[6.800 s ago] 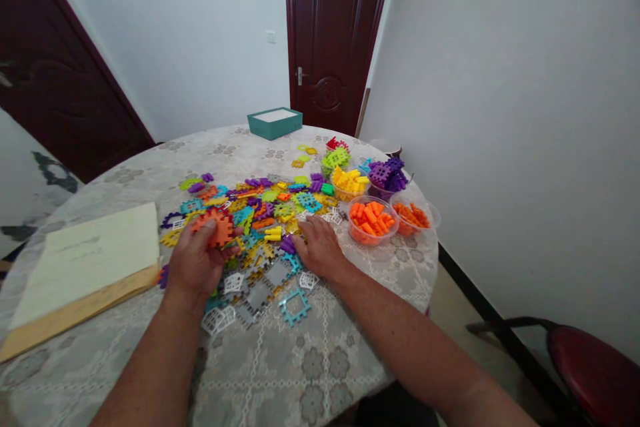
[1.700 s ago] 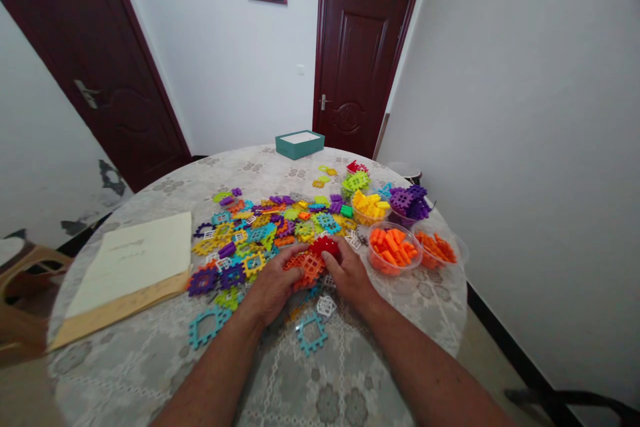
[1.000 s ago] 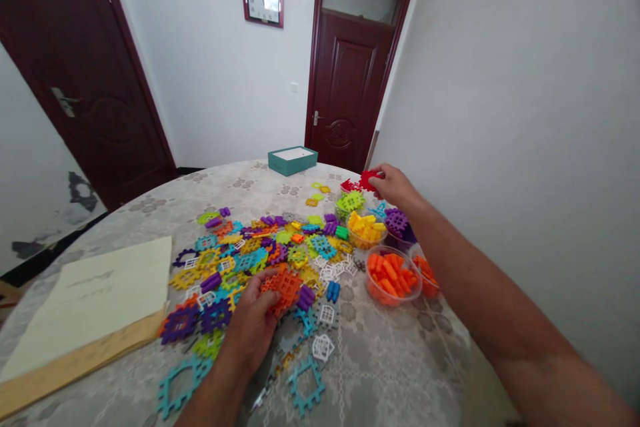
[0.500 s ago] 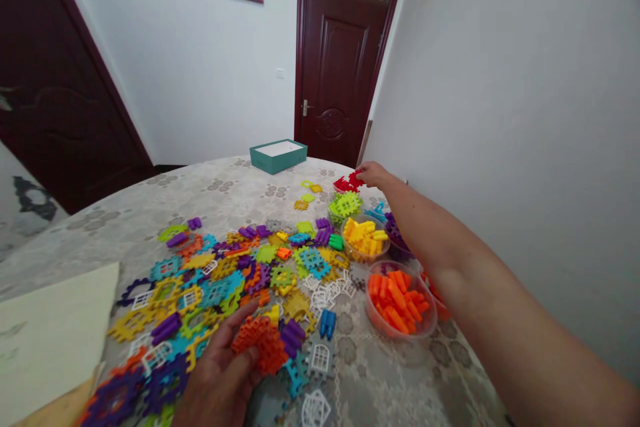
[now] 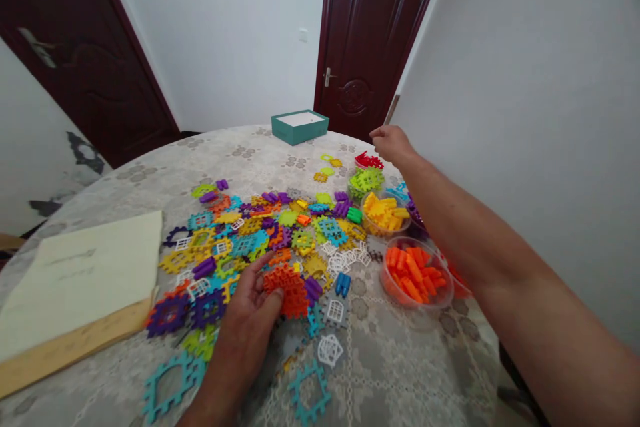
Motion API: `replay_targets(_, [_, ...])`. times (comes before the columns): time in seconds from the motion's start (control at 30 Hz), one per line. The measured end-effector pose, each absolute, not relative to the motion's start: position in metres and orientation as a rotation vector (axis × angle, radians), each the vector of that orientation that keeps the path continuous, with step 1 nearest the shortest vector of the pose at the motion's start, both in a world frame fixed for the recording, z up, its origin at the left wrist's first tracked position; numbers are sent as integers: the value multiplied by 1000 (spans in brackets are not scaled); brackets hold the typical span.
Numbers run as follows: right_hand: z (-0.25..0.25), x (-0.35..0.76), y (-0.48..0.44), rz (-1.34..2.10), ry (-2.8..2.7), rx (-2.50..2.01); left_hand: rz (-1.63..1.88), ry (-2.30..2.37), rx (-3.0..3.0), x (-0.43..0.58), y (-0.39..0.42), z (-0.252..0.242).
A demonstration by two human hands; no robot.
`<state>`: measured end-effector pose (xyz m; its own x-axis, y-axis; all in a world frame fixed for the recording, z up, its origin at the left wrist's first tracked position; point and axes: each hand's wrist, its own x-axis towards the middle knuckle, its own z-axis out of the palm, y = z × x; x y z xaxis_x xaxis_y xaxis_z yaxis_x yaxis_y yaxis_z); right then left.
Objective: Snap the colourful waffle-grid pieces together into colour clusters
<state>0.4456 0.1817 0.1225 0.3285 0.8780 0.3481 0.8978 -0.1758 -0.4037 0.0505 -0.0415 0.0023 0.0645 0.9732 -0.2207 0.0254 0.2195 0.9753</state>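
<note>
My left hand (image 5: 249,312) lies on the table near the front edge, fingers and thumb closed around a stack of orange interlocking tiles (image 5: 289,287). Around it spreads a heap of several colourful plastic tiles (image 5: 250,233). My right arm stretches far across the table. My right hand (image 5: 393,144) hovers just past a small pile of red tiles (image 5: 369,161), fingers loosely extended with nothing seen in them.
Clear tubs hold orange sticks (image 5: 417,273) and yellow pieces (image 5: 385,213); green tiles (image 5: 367,180) sit behind them. A teal box (image 5: 300,127) stands at the far edge and a large book (image 5: 85,273) at the left. The round table (image 5: 360,373) has a lace cloth. A wall is close on the right.
My right hand carried a red tile from the orange stack to the far red pile and now hangs beside it without it. My left hand stayed on the orange stack.
</note>
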Motion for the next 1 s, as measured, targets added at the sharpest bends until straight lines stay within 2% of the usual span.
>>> replay_targets(0.17, [136, 366, 87, 268, -1930, -1788, 1053, 1378, 1297, 49, -37, 10])
replay_targets(0.27, [115, 328, 29, 278, -2103, -1671, 1111, 1589, 1491, 33, -26, 12])
replay_targets(0.37, [75, 302, -6, 233, -2061, -1790, 1258, 1779, 1543, 10, -11, 10])
replay_targets(0.5, [22, 284, -18, 110, -1872, -2057, 1308, 1922, 1526, -13, 1, 4])
replay_targets(0.63, [-10, 278, -17, 63, -1729, -2196, 1233, 1993, 1596, -23, 4, -1])
replay_targets(1.0, [-37, 287, -17, -4, -1724, -2256, 944, 2051, 1868, -29, 9, -13])
